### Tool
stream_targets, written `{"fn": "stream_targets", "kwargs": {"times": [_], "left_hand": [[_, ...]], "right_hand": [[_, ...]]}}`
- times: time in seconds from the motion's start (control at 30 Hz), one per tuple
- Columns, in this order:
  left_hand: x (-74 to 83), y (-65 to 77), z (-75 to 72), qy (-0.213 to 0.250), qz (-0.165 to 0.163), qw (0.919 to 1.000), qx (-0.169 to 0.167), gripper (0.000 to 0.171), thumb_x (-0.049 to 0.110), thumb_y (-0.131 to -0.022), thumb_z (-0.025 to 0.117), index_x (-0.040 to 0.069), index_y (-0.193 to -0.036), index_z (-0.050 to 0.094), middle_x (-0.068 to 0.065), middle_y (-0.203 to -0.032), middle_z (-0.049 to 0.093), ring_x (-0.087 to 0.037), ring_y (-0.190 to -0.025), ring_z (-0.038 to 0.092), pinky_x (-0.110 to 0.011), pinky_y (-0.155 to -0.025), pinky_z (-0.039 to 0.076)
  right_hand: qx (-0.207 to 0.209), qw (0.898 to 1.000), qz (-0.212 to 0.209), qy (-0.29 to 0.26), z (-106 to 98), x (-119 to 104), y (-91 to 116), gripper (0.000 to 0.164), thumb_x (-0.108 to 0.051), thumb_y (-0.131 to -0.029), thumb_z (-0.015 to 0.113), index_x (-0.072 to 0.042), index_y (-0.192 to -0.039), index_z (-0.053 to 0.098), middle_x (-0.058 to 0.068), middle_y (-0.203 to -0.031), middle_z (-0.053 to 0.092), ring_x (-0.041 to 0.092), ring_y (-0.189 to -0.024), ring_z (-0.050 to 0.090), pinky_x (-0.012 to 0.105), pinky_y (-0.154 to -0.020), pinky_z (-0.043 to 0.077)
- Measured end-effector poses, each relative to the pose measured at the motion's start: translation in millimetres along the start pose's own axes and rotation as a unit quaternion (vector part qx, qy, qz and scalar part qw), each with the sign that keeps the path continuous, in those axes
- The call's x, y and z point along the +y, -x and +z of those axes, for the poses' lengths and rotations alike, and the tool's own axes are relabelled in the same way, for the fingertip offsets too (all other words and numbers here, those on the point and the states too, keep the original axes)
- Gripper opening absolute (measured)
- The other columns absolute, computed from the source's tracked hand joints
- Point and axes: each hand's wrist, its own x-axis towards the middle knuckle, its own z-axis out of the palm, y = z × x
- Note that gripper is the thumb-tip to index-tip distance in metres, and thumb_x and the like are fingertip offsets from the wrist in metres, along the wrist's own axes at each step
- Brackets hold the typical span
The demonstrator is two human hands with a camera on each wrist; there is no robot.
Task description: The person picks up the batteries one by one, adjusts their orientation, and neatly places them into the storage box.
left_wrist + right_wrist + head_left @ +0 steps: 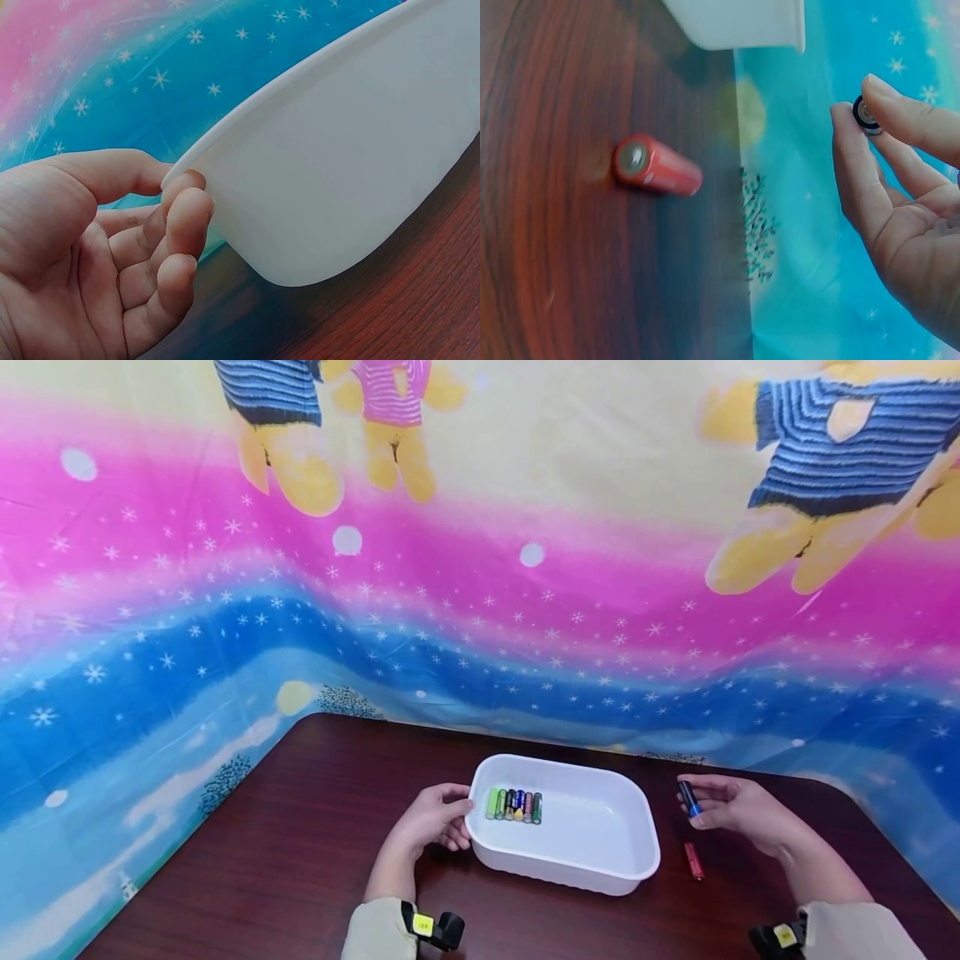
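A white plastic tray (592, 827) stands on the dark wooden table. Several batteries (514, 806) of mixed colours lie side by side in a row toward its left end. My left hand (435, 818) pinches the tray's left rim between thumb and fingers; the left wrist view shows the rim (247, 105) in that grip. To the right of the tray, my right hand (738, 810) holds a black and blue battery (688, 799) between thumb and fingertips, above the table. Below that hand a red battery (693, 862) lies on the table, apart from the tray.
The dark brown table (247, 860) reaches back to a printed cloth backdrop (450, 610) with snowflakes and bears. Black wrist straps (442, 927) sit over both sleeves.
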Motion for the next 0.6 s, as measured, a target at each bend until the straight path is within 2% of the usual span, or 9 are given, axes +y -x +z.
{"fn": "stream_targets", "kwargs": {"times": [0.07, 0.2, 0.27, 0.37, 0.6], "left_hand": [[0.1, -0.2, 0.1, -0.001, 0.000, 1.0000, 0.002, 0.042, 0.016, -0.092, 0.056, -0.004, -0.127, 0.045, -0.009, -0.059, 0.059, -0.013, -0.046, 0.059, -0.025, -0.046, 0.050], [0.3, -0.9, 0.7, -0.003, -0.001, 1.0000, 0.005, 0.043, 0.017, -0.091, 0.057, -0.003, -0.127, 0.046, -0.009, -0.059, 0.060, -0.014, -0.046, 0.059, -0.026, -0.046, 0.050], [0.1, -1.4, 0.7, -0.004, -0.001, 1.0000, 0.006, 0.043, 0.018, -0.091, 0.057, -0.003, -0.128, 0.046, -0.009, -0.060, 0.060, -0.014, -0.046, 0.059, -0.026, -0.047, 0.051], [0.1, -1.6, 0.8, -0.005, -0.002, 1.0000, 0.006, 0.043, 0.018, -0.091, 0.057, -0.003, -0.128, 0.046, -0.009, -0.060, 0.060, -0.014, -0.047, 0.059, -0.027, -0.047, 0.051], [-0.4, -1.6, 1.0, -0.002, -0.002, 1.0000, 0.006, 0.042, 0.016, -0.091, 0.056, -0.003, -0.127, 0.046, -0.010, -0.059, 0.060, -0.014, -0.046, 0.059, -0.026, -0.047, 0.051]], "right_hand": [[0.006, 1.000, 0.002, 0.005, 3.8, -4.5, -2.3, 0.056, -0.003, -0.076, 0.072, -0.004, -0.129, 0.053, 0.027, -0.118, 0.054, 0.010, -0.096, 0.059, 0.036, -0.078, 0.053], [0.015, 1.000, 0.010, 0.020, 12.4, -13.6, -8.2, 0.066, -0.003, -0.076, 0.072, 0.010, -0.133, 0.041, 0.026, -0.119, 0.054, 0.018, -0.101, 0.057, 0.037, -0.078, 0.053], [0.016, 0.999, 0.011, 0.028, 15.8, -17.2, -11.2, 0.069, -0.003, -0.076, 0.072, 0.013, -0.133, 0.037, 0.027, -0.120, 0.052, 0.024, -0.104, 0.056, 0.037, -0.078, 0.053], [0.017, 0.999, 0.013, 0.029, 20.3, -22.5, -15.9, 0.072, -0.003, -0.075, 0.073, 0.013, -0.134, 0.034, 0.028, -0.121, 0.051, 0.027, -0.105, 0.055, 0.038, -0.079, 0.052], [0.018, 0.999, 0.013, 0.033, 27.5, -36.6, -28.8, 0.072, -0.004, -0.077, 0.072, 0.010, -0.137, 0.034, 0.026, -0.121, 0.052, 0.026, -0.104, 0.056, 0.039, -0.081, 0.052]]}}
